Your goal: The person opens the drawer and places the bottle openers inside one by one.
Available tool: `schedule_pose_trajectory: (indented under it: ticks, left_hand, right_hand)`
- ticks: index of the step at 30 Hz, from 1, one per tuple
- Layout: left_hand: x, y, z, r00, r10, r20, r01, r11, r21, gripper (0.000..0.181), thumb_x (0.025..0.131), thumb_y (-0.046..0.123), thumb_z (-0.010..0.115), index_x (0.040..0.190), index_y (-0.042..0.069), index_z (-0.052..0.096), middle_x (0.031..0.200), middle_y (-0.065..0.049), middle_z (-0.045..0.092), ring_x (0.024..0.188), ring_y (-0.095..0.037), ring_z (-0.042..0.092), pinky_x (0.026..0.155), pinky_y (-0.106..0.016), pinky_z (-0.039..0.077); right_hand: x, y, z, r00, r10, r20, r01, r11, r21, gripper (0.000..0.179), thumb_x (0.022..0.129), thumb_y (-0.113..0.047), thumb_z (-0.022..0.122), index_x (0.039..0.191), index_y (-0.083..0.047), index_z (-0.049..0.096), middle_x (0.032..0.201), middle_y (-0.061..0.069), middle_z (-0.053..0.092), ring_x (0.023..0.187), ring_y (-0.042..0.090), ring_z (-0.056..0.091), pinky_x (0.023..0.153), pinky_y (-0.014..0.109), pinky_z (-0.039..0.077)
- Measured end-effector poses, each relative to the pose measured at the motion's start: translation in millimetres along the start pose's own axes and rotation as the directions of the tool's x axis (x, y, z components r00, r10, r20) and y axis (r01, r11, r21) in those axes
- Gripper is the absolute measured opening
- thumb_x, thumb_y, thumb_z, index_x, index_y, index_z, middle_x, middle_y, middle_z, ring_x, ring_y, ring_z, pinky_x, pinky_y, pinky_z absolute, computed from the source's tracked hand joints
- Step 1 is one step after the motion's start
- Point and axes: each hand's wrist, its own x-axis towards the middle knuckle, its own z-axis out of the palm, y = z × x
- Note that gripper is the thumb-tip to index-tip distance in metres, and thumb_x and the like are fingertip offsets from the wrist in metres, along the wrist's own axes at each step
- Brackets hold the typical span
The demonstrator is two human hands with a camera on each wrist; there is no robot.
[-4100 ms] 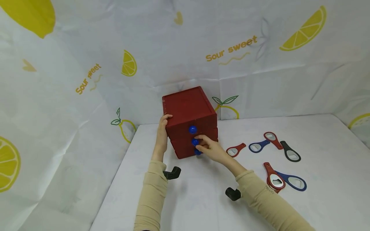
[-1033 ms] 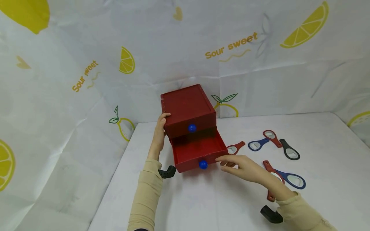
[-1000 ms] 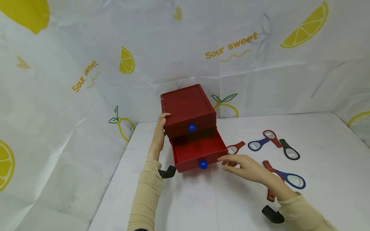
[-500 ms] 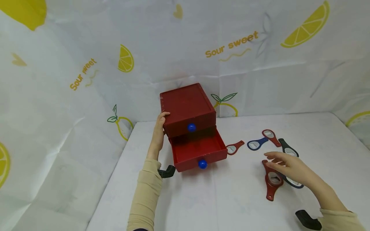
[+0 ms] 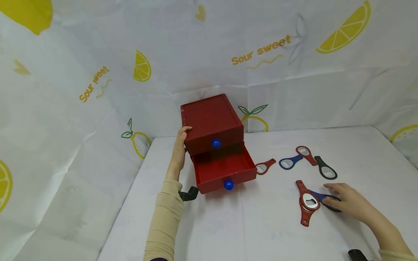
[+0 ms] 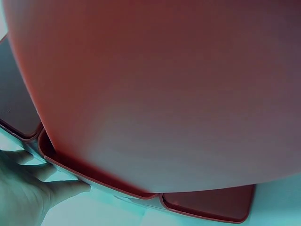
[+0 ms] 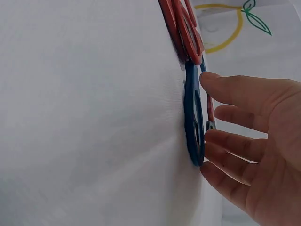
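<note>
Head view: at four o'clock, the right hand (image 5: 351,203) is hanging, grip spread, just beside the blue, paddle-shaped, metal-centred bottle opener (image 7: 189,113); pinching its rim is probably serving best.

The head view looks forward and down across the tabletop (image 5: 254,232); close up, the left wrist view shares its red drawer unit (image 5: 212,117), the right a blue opener (image 7: 189,113).

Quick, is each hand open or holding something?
Left hand: open, touching the red drawer unit.
Right hand: open, at a blue bottle opener, not gripping it.
</note>
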Motion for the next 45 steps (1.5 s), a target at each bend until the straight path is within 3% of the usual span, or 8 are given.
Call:
schedule_pose_trajectory:
  ticks: [11, 16, 29, 38, 45]
  left_hand:
    - [0.4, -0.6, 1.1, 1.000, 0.007, 0.006, -0.007, 1.000, -0.004, 0.045, 0.096, 0.032, 0.022, 0.135, 0.013, 0.035, 0.151, -0.009, 0.019, 0.126, -0.027, 0.033, 0.096, -0.045, 0.032]
    - [0.6, -0.6, 1.4, 1.000, 0.006, 0.006, -0.005, 1.000, -0.006, 0.044, 0.096, 0.031, 0.022, 0.134, 0.012, 0.034, 0.152, -0.009, 0.018, 0.126, -0.028, 0.033, 0.095, -0.044, 0.033]
    - [0.3, 0.6, 1.1, 1.000, -0.003, -0.007, 0.003, 1.000, -0.023, 0.044, 0.096, 0.030, 0.022, 0.133, 0.011, 0.035, 0.152, -0.008, 0.018, 0.127, -0.028, 0.033, 0.096, -0.045, 0.032]
    - [-0.6, 0.4, 1.0, 1.000, -0.003, -0.013, 0.003, 1.000, -0.010, 0.045, 0.096, 0.030, 0.022, 0.134, 0.010, 0.035, 0.153, -0.007, 0.015, 0.128, -0.028, 0.031, 0.097, -0.046, 0.032]
    - [-0.5, 1.0, 2.3, 1.000, 0.000, -0.016, 0.000, 1.000, -0.011, 0.043, 0.097, 0.029, 0.021, 0.133, 0.011, 0.035, 0.152, -0.007, 0.019, 0.124, -0.026, 0.034, 0.094, -0.043, 0.033]
  right_hand:
    - [-4.8, 5.5, 7.4, 0.999, 0.019, -0.036, -0.019, 1.000, -0.009, 0.054, 0.076, -0.030, 0.073, 0.109, 0.011, 0.060, 0.103, 0.035, 0.054, 0.095, 0.049, 0.052, 0.080, 0.061, 0.040]
    - [-7.4, 9.0, 6.8, 0.998, 0.067, -0.017, -0.067, 0.997, -0.023, 0.059, 0.072, -0.036, 0.075, 0.106, 0.010, 0.061, 0.101, 0.033, 0.054, 0.092, 0.045, 0.051, 0.077, 0.059, 0.042]
    - [-7.9, 3.7, 7.7, 0.992, 0.124, -0.020, -0.124, 0.992, -0.015, 0.056, 0.073, -0.036, 0.074, 0.103, 0.009, 0.062, 0.097, 0.031, 0.055, 0.088, 0.042, 0.052, 0.075, 0.058, 0.043]
    - [-10.9, 3.7, 0.0, 0.992, 0.123, -0.037, -0.123, 0.992, -0.015, 0.052, 0.070, -0.036, 0.074, 0.098, 0.006, 0.064, 0.093, 0.025, 0.057, 0.082, 0.033, 0.054, 0.069, 0.049, 0.046]
    - [-12.6, 4.8, -16.0, 0.989, 0.128, -0.071, -0.131, 0.991, -0.038, 0.053, 0.068, -0.038, 0.076, 0.096, 0.006, 0.064, 0.090, 0.023, 0.055, 0.076, 0.025, 0.051, 0.060, 0.031, 0.041]
